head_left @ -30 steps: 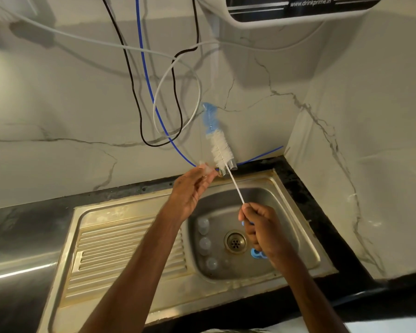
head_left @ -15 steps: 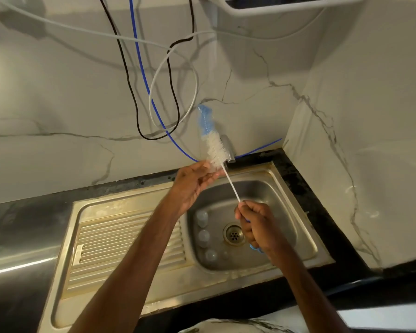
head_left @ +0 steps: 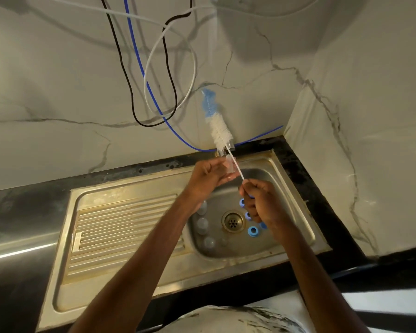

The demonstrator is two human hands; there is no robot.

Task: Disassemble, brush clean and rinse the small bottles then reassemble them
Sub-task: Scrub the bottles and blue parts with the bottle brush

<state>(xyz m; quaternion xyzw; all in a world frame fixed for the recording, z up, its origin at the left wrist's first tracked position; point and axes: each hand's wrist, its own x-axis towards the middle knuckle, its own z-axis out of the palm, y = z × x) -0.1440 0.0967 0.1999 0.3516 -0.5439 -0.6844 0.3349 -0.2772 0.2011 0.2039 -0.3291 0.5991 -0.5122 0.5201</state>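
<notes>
The left hand [head_left: 208,180] pinches a small clear bottle [head_left: 230,167] at its fingertips, and just beside it the right hand [head_left: 262,203] pinches the thin stem of the brush [head_left: 220,132], bristles above both, so a hard push could flick the bottle down into the sink [head_left: 298,212] below.

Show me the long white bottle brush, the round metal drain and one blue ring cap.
Long white bottle brush [head_left: 220,132]: head view, bristles.
Round metal drain [head_left: 232,221]: head view, strainer centre.
Blue ring cap [head_left: 249,231]: head view, rim.
</notes>
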